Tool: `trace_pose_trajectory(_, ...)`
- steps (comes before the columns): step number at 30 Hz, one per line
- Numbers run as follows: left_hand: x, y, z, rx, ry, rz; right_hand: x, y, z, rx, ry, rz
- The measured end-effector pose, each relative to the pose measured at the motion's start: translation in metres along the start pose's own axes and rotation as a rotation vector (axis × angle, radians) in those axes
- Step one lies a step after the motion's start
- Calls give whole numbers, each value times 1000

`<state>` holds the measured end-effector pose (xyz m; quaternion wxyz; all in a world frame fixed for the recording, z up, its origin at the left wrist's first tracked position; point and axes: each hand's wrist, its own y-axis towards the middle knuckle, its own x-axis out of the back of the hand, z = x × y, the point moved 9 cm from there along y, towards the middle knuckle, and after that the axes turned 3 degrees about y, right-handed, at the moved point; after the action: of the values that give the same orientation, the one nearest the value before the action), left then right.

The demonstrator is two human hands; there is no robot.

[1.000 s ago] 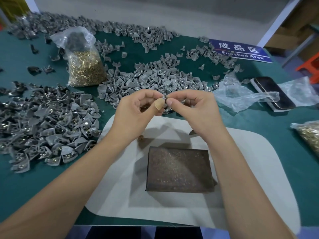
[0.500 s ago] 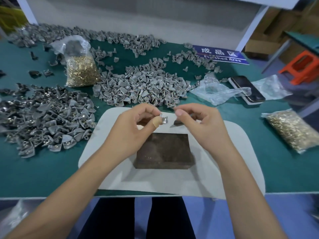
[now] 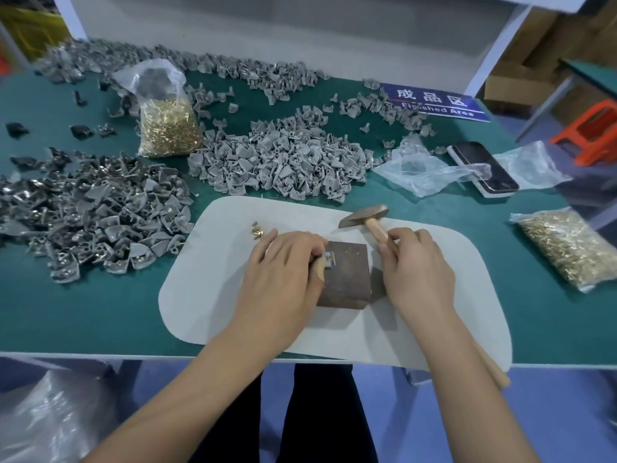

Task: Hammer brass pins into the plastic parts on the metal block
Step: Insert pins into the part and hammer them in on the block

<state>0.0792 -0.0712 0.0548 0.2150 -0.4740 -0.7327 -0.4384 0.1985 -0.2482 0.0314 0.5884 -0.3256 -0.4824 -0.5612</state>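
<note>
A dark metal block (image 3: 347, 274) sits on a white mat (image 3: 213, 282) near the table's front edge. My left hand (image 3: 283, 272) pinches a small grey plastic part (image 3: 329, 259) and holds it down on the block's left top edge. My right hand (image 3: 414, 265) lies over the wooden handle of a hammer (image 3: 367, 217), its fingers curled on the handle just behind the head, which rests on the mat behind the block. The handle's far end sticks out past my right forearm. A few loose brass pins (image 3: 257, 229) lie on the mat left of my left hand.
Heaps of grey plastic parts lie at the left (image 3: 93, 212) and behind the mat (image 3: 280, 158). A bag of brass pins (image 3: 167, 121) stands at the back left, another (image 3: 571, 248) lies at the right. A phone (image 3: 484, 168), crumpled plastic bags (image 3: 417, 168) and a blue sign (image 3: 437, 101) are at the back right.
Both hands dropped from in front of me to the mat. My left hand set the plastic part on the block, and my right hand let go of it and took the hammer handle.
</note>
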Motion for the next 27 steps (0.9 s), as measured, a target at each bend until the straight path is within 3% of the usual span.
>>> trace_pose_trajectory(7,-12,31,10,63,90,28,-2,17,3,22,-7,8)
trace_pose_trajectory(14,-17,64,29,99,131,54,17,44,22,37,9,-83)
trace_pose_trajectory(19,-17,79,37,86,90,30,36,71,47,145,7,-115)
trace_pose_trajectory(27,-11,114,60,-19,-122,217,30,80,65,248,166,69)
